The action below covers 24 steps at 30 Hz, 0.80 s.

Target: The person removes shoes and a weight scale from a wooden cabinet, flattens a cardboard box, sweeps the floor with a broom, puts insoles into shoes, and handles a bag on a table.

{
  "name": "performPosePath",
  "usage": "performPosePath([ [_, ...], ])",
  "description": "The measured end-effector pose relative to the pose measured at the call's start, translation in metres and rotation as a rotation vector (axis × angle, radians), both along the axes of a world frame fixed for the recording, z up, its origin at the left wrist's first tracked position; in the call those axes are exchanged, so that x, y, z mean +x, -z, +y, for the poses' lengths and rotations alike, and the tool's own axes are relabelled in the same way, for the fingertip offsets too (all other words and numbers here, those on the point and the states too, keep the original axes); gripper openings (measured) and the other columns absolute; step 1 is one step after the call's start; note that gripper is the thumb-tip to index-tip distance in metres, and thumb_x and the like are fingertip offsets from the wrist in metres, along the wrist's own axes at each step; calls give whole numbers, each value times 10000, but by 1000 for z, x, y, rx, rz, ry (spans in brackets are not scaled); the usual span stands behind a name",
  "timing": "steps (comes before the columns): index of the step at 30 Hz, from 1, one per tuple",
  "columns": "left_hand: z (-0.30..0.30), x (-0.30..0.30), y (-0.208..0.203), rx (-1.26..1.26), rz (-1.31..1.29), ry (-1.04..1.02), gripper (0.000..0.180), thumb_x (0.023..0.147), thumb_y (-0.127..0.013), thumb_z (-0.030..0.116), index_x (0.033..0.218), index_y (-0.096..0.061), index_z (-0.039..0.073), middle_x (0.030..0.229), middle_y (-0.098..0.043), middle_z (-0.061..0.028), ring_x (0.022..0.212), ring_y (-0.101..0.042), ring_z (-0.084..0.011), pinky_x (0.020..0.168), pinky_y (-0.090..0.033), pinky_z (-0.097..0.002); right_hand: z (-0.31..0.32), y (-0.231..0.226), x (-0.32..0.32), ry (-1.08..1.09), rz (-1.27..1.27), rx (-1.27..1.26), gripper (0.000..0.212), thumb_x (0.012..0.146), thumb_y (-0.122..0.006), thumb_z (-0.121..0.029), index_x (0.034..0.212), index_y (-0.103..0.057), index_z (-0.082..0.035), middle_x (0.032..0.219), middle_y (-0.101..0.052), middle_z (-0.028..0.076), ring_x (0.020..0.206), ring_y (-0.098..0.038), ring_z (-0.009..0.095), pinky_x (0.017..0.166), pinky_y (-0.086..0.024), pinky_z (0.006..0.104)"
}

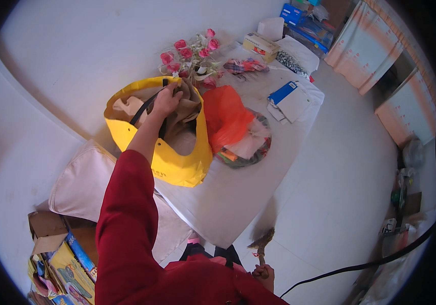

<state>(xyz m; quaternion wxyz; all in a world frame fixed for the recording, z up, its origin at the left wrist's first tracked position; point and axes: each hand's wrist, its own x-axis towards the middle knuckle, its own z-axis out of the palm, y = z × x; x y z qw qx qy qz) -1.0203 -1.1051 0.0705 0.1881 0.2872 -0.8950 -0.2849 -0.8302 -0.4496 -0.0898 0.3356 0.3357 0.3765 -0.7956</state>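
My left hand (166, 100) is closed on the black handle (141, 113) of a large yellow bag (179, 165), which stands on the table. Crumpled brown and beige cloth or paper (181, 134) fills part of the bag. Down at my right side, my right hand (264, 274) grips a small straw hand broom (262, 245), its bristles pointing up and away from me. Right of the bag sits an orange-red plastic bag (228, 116). It overlaps a round, multicoloured item (258, 147) whose kind I cannot make out.
Beyond the yellow bag stand pink artificial roses (192, 53). The white-covered table (218, 198) also carries a folded plaid cloth (246, 65), a blue-and-white packet (284, 94) and a box (261, 47). A pale cushion (83, 178) and opened cartons (68, 259) lie at left. A black cable (350, 267) crosses lower right.
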Motion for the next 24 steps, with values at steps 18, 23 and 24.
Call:
performPosePath([
  [18,19,0,22,-234,-268,122,245,719,-621,268,816,-636,43,853,-618,-184,829,-582,-358,712,-470,-433,0,16,-25,-9,-295,-40,219,809,-517,-142,874,-462,60,687,-477,11,598,-468,82,576,-381,231],
  [23,-7,-15,41,-143,83,-113,195,711,-609,170,808,-611,1,823,-614,-202,784,-590,-369,698,-469,-423,12,39,-29,-94,-400,-73,197,811,-509,-141,861,-468,45,628,-466,-23,554,-455,81,541,-364,226],
  [24,-10,-20,42,-114,179,-214,218,716,-609,169,829,-600,-16,809,-604,-226,790,-586,-379,700,-469,-429,15,42,-28,-107,-391,-43,195,813,-507,-141,862,-469,44,624,-466,-25,550,-453,82,538,-362,226],
])
